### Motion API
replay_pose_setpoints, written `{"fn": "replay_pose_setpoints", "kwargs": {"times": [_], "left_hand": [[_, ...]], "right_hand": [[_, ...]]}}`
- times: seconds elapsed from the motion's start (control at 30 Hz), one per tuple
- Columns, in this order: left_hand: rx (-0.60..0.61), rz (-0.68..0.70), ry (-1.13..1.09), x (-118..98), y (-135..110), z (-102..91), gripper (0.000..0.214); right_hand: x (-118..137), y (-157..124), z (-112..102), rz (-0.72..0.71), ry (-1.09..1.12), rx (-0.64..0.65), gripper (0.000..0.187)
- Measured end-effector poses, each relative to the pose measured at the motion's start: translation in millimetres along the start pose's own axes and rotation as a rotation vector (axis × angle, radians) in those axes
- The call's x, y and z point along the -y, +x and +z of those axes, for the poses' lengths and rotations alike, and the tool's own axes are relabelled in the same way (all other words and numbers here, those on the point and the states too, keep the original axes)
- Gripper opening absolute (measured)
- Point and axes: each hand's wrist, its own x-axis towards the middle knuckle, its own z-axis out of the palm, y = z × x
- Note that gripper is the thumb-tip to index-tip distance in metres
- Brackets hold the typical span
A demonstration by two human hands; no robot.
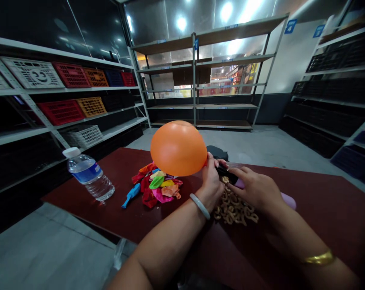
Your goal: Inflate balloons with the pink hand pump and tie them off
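Observation:
An inflated orange balloon [179, 149] is held near its neck by my left hand [212, 177], whose fingers are closed. My right hand [256, 189] reaches in from the right, its thumb and fingers bent around a long purple and black tool [288, 200]. The tool's black end points toward my left hand; its middle is hidden behind my right hand. Below both hands lies a pile of tan curled loops [235, 209]. Left of my left hand is a heap of flat balloons [158, 185] in several colours, with a blue balloon [131, 195] at its edge.
A tilted-looking water bottle [90, 175] with a white cap stands on the left of the dark red table [318, 209]. Behind the table is a dark object [217, 153]. Shelves with crates [69, 74] line the left; a tall rack [194, 80] stands at the back.

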Motion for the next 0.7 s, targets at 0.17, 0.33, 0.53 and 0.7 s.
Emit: {"fn": "replay_pose_setpoints", "kwargs": {"times": [0.17, 0.33, 0.53, 0.7], "left_hand": [[-0.026, -0.017, 0.009, 3, 0, -1.6, 0.048], [-0.011, -0.043, 0.009, -1, 5, -3.7, 0.044], [-0.126, 0.113, 0.004, -29, 33, -15.9, 0.040], [-0.145, 0.071, 0.136, -36, 43, -25.0, 0.041]], "right_hand": [[2, 1, 2, 0.000, -0.003, 0.006, 0.051], [3, 2, 0, 0.024, -0.012, 0.003, 0.048], [-30, 4, -1, 0.132, -0.055, 0.021, 0.046], [-115, -3, 4, 0.517, -0.023, 0.063, 0.054]]}}
